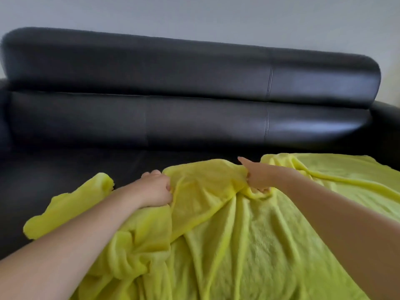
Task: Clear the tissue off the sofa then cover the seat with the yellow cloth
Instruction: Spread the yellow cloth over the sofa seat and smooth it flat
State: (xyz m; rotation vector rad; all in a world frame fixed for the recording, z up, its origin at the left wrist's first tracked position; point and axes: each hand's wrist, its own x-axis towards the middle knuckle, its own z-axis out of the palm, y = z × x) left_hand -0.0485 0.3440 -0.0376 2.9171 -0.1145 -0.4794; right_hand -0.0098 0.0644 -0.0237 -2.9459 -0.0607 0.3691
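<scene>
Currently, the yellow cloth [238, 234] lies bunched across the sofa seat [65, 169], filling the frame from 3 o'clock round to 7 o'clock; the seat toward 9 o'clock remains uncovered, as does the strip below the backrest [151, 83]. No tissue is visible on the sofa.

Hand state: the left hand [157, 187] has its fingers curled into a fold of the cloth near the frame centre. The right hand [257, 177], at 1 o'clock from it, pinches a gathered ridge of the same fold, with its index finger extended toward the backrest.

Handling assessment: the cloth appears to be a soft fleece, light and entirely limp. It holds no shape and creases wherever it is gathered. Against the smooth leather-like seat it will likely slide readily.

Recommended hold: grip along the far edge, hands well apart, then draw toward 12 o'clock and 9 o'clock. A free corner [104, 180] lies at 9 o'clock from the left hand.
</scene>
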